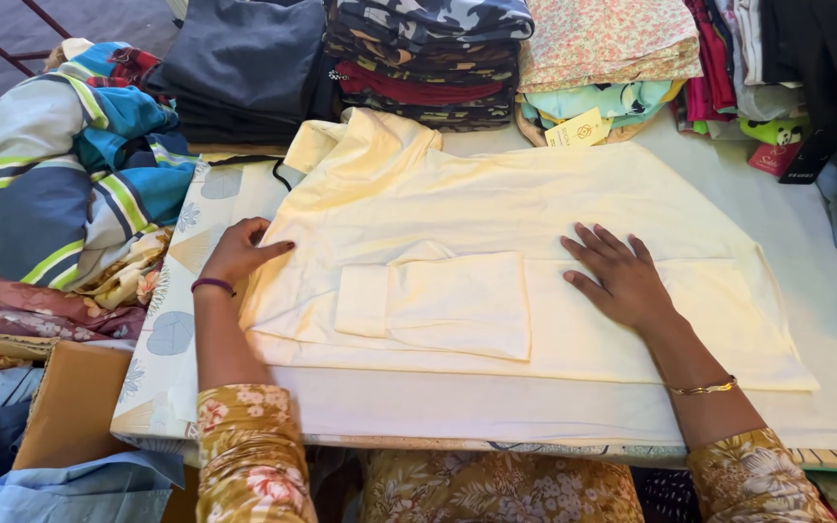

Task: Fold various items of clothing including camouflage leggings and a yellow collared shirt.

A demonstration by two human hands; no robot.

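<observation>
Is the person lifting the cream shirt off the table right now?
No, the cream shirt lies flat on the table, with the left hand and right hand pressed open on it.

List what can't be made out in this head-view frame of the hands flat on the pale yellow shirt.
- Pale yellow shirt: its underside and second sleeve, hidden by its own folds.
- Left hand: palm hidden, pressed on the shirt's edge.
- Right hand: palm hidden likewise.
- Folded clothes stack: cut off by the top edge.
</observation>
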